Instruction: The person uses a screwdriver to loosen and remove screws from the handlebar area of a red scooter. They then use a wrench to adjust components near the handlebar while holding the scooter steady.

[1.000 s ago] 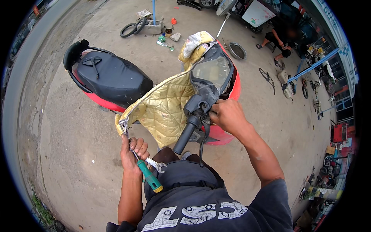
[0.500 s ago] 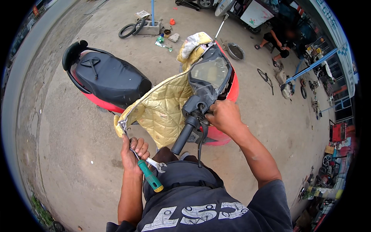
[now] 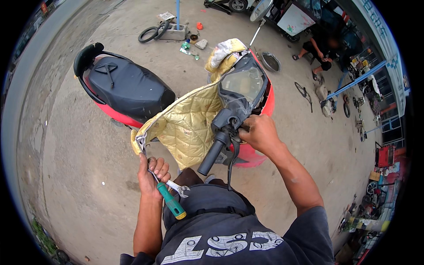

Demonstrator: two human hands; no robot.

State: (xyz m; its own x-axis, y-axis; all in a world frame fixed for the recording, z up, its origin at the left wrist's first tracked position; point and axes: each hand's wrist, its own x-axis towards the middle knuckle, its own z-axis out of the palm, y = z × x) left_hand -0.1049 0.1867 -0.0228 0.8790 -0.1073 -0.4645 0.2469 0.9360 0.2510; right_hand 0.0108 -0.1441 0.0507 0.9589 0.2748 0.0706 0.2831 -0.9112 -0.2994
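Closed around a screwdriver (image 3: pixel 171 201) with a green handle and an adjustable wrench (image 3: pixel 179 188), my left hand (image 3: pixel 152 176) is at the lower left, beside the hem of a yellow quilted cover (image 3: pixel 190 126). The cover drapes over the front of a red and black scooter (image 3: pixel 256 154). My right hand (image 3: pixel 261 134) is at the handlebar, its fingers pinched near the base of the brake lever (image 3: pixel 232 163); what they hold is hidden. The black handlebar grip (image 3: pixel 212 157) points toward me, left of that hand.
The scooter's black seat (image 3: pixel 130 86) extends to the left. Beyond it stand a concrete block (image 3: pixel 174 33) with a blue pole and tyres (image 3: pixel 152 33). A basin (image 3: pixel 270 62) lies past the scooter's front. A seated person (image 3: pixel 320 51) is at the far right, near scattered parts.
The scooter and surroundings have shifted slightly right in the view. Both hands keep nearly the same places, the left still on the tools and the right still by the lever base.
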